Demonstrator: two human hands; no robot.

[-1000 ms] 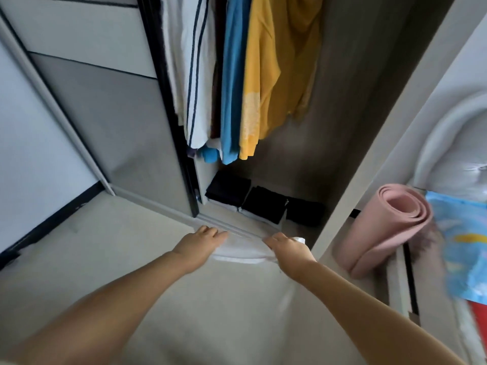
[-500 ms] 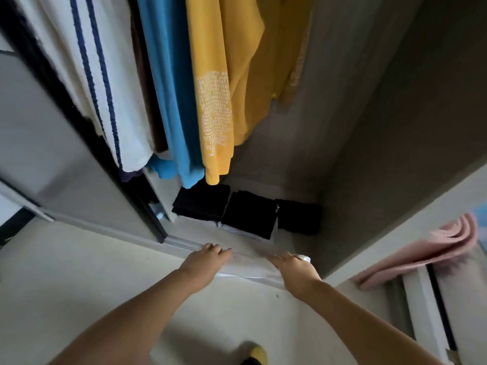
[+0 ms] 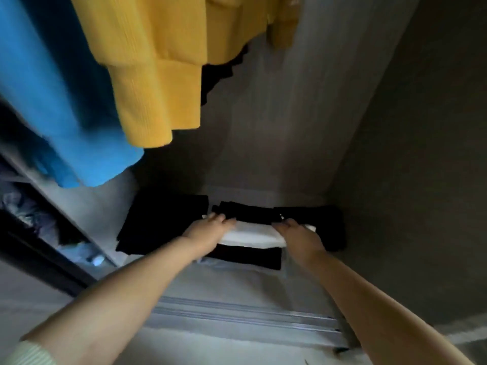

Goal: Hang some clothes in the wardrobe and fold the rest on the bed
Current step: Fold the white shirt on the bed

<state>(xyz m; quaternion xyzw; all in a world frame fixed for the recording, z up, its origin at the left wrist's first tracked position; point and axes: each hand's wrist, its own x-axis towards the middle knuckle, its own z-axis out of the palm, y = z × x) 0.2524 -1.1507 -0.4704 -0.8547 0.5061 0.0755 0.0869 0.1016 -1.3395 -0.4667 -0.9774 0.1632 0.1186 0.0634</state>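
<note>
step: setting a folded white garment [image 3: 250, 234] onto the middle black pile [image 3: 245, 255] on the wardrobe floor [image 3: 224, 285]
white garment: at 12 o'clock from the person, held between both hands, lying over the middle pile, its far edge against the black folds behind
left hand [image 3: 210, 227]: on the garment's 9 o'clock end, fingers laid fairly straight over the top edge; thumb hidden, so cannot tell whether it pinches or only presses
right hand [image 3: 296, 234]: on the 3 o'clock end, fingers stretched along the top; underside hidden, grip cannot be told
neighbours: left black pile [image 3: 160, 225] at 10 o'clock, right black pile [image 3: 324, 225] at 2 o'clock, both just beside the middle one
hanging: blue garment [image 3: 52, 101] and yellow garment [image 3: 158, 75] overhead at 11–12 o'clock
how to do it well: my read: lower flat, keep both ends level so the fold holds, square edges to the pile below, slide hands out sideways rather than up; don't drag the neighbouring piles
risk: fold may open if one end drops first
vs earlier frame: then the garment was at the sliding-door track [image 3: 237, 314], short of the piles; now it is inside, over the middle pile; view has moved in and down, hanging clothes fill the top.
</note>
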